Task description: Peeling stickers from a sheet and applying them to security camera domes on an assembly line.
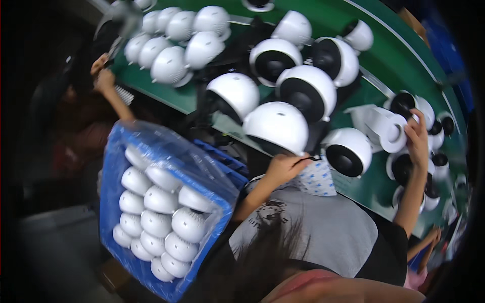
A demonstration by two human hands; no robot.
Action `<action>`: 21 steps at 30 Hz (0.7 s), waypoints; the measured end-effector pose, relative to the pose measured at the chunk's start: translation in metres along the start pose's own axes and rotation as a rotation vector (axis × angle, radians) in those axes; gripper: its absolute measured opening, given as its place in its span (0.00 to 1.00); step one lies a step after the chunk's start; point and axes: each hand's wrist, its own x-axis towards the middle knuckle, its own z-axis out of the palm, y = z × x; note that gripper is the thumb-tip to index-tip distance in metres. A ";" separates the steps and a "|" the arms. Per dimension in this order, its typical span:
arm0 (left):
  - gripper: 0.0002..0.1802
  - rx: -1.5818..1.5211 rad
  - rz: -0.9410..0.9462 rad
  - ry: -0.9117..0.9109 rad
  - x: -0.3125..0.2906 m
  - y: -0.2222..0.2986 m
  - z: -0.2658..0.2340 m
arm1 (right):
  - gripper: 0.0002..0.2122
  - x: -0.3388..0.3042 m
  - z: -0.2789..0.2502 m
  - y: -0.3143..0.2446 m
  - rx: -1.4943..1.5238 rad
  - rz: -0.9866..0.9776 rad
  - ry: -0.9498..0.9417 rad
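My left hand (pixel 285 169) is closed in a pinch at the near edge of the green bench. Between its fingertips is something thin and dark that I cannot make out. Just above it sits a white dome camera (pixel 277 126) with a black face, and a blue-patterned white cloth (pixel 318 178) hangs beside it. At the right, my right hand (pixel 417 139) grips the rim of a white housing (pixel 376 126) with a round ring end. Another dome camera (pixel 348 151) rests between the two hands.
Several white domes (pixel 172 65) stand in rows at the far left of the bench. A blue plastic-lined crate (pixel 108 202) at my left holds more. Other dome units (pixel 404 166) crowd the right side. Another person's hands (pixel 103 76) show at the left, more at lower right.
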 end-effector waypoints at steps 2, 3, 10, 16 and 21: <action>0.10 0.045 0.005 -0.008 -0.002 -0.001 -0.001 | 0.25 0.011 -0.011 -0.006 -0.134 0.008 -0.090; 0.10 0.030 0.024 0.003 -0.001 -0.003 -0.001 | 0.24 0.024 -0.019 -0.012 -0.242 -0.029 -0.108; 0.12 0.047 0.100 0.064 -0.001 -0.005 0.003 | 0.33 0.216 0.001 -0.010 -0.571 0.026 0.020; 0.13 0.021 0.041 -0.005 -0.003 -0.008 0.001 | 0.43 0.320 0.044 0.032 -0.446 0.313 0.116; 0.14 0.058 0.094 0.046 -0.006 -0.010 0.001 | 0.24 0.330 -0.004 0.044 -0.213 0.457 -0.061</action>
